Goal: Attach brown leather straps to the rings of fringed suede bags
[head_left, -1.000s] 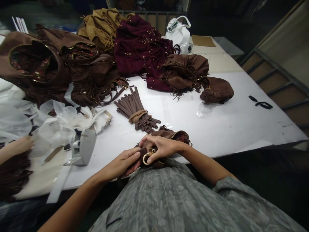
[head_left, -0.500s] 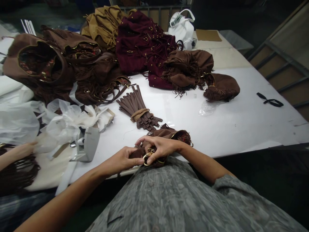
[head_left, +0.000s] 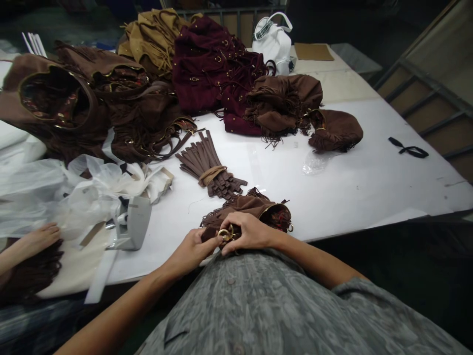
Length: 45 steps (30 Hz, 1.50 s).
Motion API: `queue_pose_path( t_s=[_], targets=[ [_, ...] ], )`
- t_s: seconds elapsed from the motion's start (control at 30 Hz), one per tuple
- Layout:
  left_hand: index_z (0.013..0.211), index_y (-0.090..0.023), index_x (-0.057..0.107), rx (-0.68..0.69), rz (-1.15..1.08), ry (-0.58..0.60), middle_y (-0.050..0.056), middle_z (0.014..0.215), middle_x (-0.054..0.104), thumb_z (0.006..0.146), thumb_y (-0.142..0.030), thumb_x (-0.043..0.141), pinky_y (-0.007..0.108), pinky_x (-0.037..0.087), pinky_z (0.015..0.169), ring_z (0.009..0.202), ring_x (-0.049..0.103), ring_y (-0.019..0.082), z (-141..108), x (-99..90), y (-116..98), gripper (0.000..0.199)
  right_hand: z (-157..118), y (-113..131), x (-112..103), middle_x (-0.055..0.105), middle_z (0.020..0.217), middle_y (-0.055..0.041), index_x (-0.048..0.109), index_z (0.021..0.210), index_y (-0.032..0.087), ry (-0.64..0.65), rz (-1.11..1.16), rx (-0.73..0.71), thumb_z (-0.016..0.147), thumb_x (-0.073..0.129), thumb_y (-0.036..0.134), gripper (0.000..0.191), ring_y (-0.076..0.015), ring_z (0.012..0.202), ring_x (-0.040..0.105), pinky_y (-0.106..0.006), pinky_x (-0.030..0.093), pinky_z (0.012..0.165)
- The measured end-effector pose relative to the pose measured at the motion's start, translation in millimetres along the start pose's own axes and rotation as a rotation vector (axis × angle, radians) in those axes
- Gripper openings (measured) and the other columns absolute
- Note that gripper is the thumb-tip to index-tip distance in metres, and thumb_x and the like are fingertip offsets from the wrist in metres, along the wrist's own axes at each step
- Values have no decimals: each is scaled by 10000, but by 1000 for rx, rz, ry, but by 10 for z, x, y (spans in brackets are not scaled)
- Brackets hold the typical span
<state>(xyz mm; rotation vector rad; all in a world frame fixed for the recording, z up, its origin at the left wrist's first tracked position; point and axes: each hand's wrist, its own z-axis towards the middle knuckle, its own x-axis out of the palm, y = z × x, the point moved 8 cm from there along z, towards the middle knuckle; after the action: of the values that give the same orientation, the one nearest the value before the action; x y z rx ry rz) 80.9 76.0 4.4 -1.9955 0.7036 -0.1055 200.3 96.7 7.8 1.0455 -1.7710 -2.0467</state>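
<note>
A brown fringed bag (head_left: 246, 204) lies at the table's near edge against my body, its zipped mouth turned to the right with a patterned lining inside. On its near side is a gold metal ring (head_left: 223, 232) with a clasp beside it. My left hand (head_left: 195, 249) pinches the ring from the left, thumb against it, and brown material lies under its fingers. From the right, my right hand (head_left: 248, 232) curls round the gold hardware, thumb and fingers closed on it. Just beyond the bag rests a tied bundle of brown straps (head_left: 210, 165).
Brown bags (head_left: 136, 118), a burgundy bag (head_left: 207, 74), a tan bag (head_left: 155, 39) and a white bag (head_left: 273, 47) stand at the back. A tape dispenser (head_left: 135, 222) and plastic wrapping (head_left: 96, 192) are to the left, near a co-worker's hand (head_left: 42, 239). A black strap (head_left: 410, 148) lies right.
My hands have shifted slightly on the bag, and the ring now sits higher, with more of the clasp showing. The co-worker's hand has moved slightly lower. The whole view has shifted a little.
</note>
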Motion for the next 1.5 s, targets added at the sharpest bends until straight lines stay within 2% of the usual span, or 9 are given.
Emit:
queue_pose_path(
  t_s=[0.2,0.27,0.4,0.57,0.67,0.8,1.03,1.2,1.5],
  targets=[
    [624,-154,573,54,-60,-38,-48,526,428,759,-412,668,191,291,408,483,350,89,-88,-73,-50,306,-134,264,128,603,1071,-100,584,1169,173,-206,-360,-165,710,760,516,599,-234,983,567,-387,470,892],
    [634,-153,610,79,-49,-76,-40,521,452,748,-419,691,195,326,401,481,381,98,-117,-163,-90,301,-139,318,146,586,1125,-117,550,1229,166,-209,-440,-185,746,741,456,595,-249,1025,552,-406,467,911],
    [661,-144,644,104,-3,-62,-17,553,505,755,-429,687,214,387,435,494,432,110,-137,-359,-167,304,-82,418,202,551,1222,-174,394,1382,99,-117,-578,-303,731,748,456,822,-290,1079,531,-436,471,912],
    [603,-136,586,180,135,64,-22,577,469,774,-356,683,201,365,493,544,401,93,-110,-462,-310,295,-37,520,212,616,961,-119,309,1411,59,-220,-594,-519,848,612,520,788,-225,836,607,-346,526,744],
    [640,-136,578,100,64,127,-32,570,460,769,-368,683,192,358,460,520,396,87,-75,-437,-237,285,-48,527,215,618,869,-84,339,1378,55,-306,-595,-587,891,551,529,713,-187,734,625,-286,527,654],
    [693,-134,606,2,-62,126,-30,576,490,750,-405,697,186,371,427,499,411,87,-32,-395,-92,292,-52,500,192,636,850,-87,409,1295,62,-374,-619,-582,915,545,481,582,-177,706,640,-264,527,616],
    [694,-121,618,101,-132,69,-39,540,446,803,-423,658,175,316,438,494,372,74,60,-354,-35,323,16,435,128,622,777,-63,489,1195,70,-320,-610,-526,924,548,432,457,-157,626,609,-254,503,551],
    [650,-126,604,233,-36,114,-9,598,499,799,-384,666,204,362,500,551,415,100,75,-419,-231,304,46,476,111,647,945,-119,365,1348,68,-197,-573,-531,928,530,424,575,-195,789,653,-287,547,646],
    [636,-136,577,261,-17,168,-25,568,457,799,-367,671,196,321,463,524,380,91,157,-396,-475,298,16,564,34,637,835,-90,405,1236,97,-298,-660,-520,950,501,285,356,-188,697,641,-278,509,578]
  ],
)
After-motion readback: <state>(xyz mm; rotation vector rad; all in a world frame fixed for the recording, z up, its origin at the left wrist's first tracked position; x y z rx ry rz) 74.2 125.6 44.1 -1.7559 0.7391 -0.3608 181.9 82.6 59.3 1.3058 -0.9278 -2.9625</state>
